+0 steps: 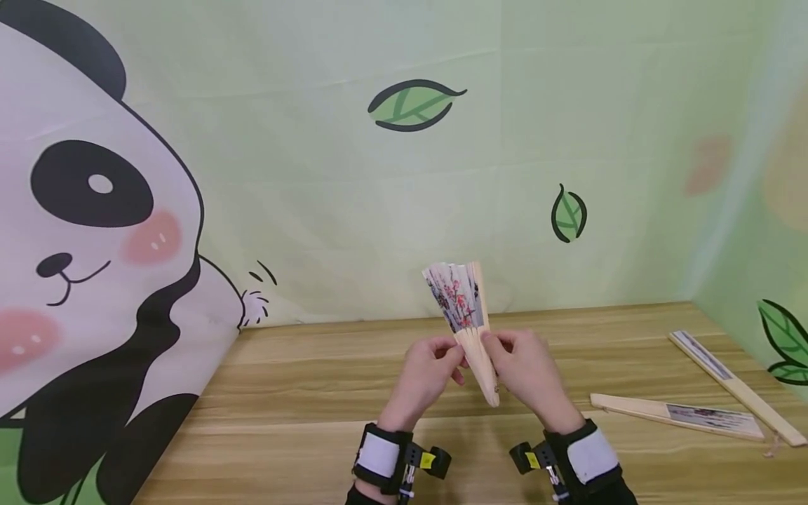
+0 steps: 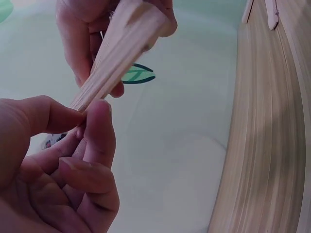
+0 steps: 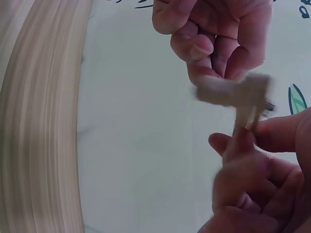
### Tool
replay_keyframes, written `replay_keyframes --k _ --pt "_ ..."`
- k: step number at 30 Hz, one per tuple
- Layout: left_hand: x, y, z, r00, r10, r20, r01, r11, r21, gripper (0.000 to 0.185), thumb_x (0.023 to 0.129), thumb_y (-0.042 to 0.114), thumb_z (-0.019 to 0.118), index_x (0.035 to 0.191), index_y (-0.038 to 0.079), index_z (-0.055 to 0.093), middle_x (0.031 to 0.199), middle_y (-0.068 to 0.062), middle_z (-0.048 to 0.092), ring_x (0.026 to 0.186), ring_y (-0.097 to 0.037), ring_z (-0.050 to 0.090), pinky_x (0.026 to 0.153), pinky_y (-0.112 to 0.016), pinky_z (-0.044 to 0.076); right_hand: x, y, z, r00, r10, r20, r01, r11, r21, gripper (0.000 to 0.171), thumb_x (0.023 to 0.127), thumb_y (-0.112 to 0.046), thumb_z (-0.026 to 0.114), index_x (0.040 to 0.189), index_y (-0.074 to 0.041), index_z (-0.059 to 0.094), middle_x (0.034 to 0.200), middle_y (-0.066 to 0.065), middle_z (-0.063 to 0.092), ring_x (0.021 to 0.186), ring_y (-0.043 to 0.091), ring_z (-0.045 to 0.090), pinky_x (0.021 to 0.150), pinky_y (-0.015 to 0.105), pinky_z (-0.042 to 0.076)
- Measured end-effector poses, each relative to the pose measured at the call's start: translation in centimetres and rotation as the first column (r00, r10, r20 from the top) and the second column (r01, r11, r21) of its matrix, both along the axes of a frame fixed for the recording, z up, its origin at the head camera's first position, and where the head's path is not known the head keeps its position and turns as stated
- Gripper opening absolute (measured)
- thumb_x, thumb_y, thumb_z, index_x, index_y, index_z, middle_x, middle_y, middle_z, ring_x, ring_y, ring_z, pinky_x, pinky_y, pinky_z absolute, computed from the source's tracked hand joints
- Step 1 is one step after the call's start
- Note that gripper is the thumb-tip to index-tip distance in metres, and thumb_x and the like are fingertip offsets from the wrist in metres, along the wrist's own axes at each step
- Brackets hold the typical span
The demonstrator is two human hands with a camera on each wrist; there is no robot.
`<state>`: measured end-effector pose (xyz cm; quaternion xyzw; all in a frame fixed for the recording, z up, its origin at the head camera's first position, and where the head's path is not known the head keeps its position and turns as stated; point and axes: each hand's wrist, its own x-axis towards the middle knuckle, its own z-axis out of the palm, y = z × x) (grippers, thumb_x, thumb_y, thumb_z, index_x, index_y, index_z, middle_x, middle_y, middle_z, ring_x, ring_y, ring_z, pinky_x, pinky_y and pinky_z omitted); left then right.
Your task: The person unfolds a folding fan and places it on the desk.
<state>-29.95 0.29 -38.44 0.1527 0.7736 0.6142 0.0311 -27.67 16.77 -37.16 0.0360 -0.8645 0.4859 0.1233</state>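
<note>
The left hand (image 1: 424, 370) and right hand (image 1: 525, 368) each pinch the wooden ribs of a small, partly spread paper folding fan with red blossoms (image 1: 463, 308), held upright between them above the worktop (image 1: 303, 407), probably so the leaf can fan apart; two closed wooden fans (image 1: 678, 414) lie toward the right edge

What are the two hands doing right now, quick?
Left hand: closed, pinching the ribs of the partly open folding fan.
Right hand: closed, gripping the same fan near its lower end.
</note>
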Motion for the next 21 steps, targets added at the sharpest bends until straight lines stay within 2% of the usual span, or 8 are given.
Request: replay_keyframes --k 5,10,12,17,21 --pt "-0.07 -0.03 -0.09 1.000 0.001 0.027 -0.002 1.000 0.032 0.014 0.093 0.013 0.060 0.093 0.004 0.071 0.082 -0.011 0.069 0.060 -0.018 0.062 0.042 -0.020 0.034 -0.07 -0.12 0.07 1.000 -0.020 -0.008 0.020 1.000 0.006 0.027 0.099 -0.023 0.057 0.104 0.000 0.069 0.066 0.003 0.063 0.049 0.014 0.049 0.041 0.026 0.033" --pt "-0.01 -0.02 0.02 0.999 0.003 0.042 -0.005 0.998 0.059 0.013 0.091 0.009 0.060 0.096 0.001 0.070 0.077 -0.006 0.069 0.062 -0.021 0.064 0.044 -0.022 0.041 0.13 -0.17 0.27 0.999 -0.026 0.033 0.027 0.999 -0.029 0.024 0.100 -0.023 0.056 0.103 -0.002 0.065 0.062 0.005 0.059 0.043 0.014 0.047 0.037 0.025 0.035" --pt "-0.02 -0.04 0.03 0.999 0.002 0.044 -0.005 0.998 0.070 0.014 0.090 0.008 0.060 0.098 0.000 0.069 0.078 -0.008 0.070 0.063 -0.022 0.065 0.046 -0.024 0.044 0.25 -0.18 0.36 0.998 -0.025 0.049 0.027 0.999 -0.045 0.023 0.100 -0.023 0.055 0.102 -0.002 0.063 0.060 0.006 0.058 0.041 0.016 0.049 0.036 0.026 0.037" --pt "-0.12 -0.06 -0.09 0.997 -0.023 0.070 0.014 0.991 0.133 0.017 0.091 0.005 0.059 0.103 -0.004 0.067 0.081 -0.014 0.070 0.062 -0.021 0.066 0.058 -0.035 0.057 0.46 -0.17 0.47 0.998 -0.016 0.064 0.021 0.997 -0.078 0.023 0.101 -0.023 0.055 0.097 -0.002 0.062 0.060 0.007 0.058 0.041 0.023 0.054 0.037 0.028 0.042" --pt "-0.13 0.01 -0.13 0.994 -0.039 0.099 0.019 0.981 0.194 0.018 0.093 0.007 0.058 0.105 -0.004 0.066 0.079 -0.014 0.070 0.063 -0.021 0.068 0.067 -0.042 0.059 0.56 -0.11 0.62 0.997 -0.003 0.072 0.011 0.994 -0.107 0.023 0.102 -0.023 0.053 0.096 -0.001 0.061 0.061 0.008 0.057 0.041 0.023 0.054 0.036 0.028 0.041"
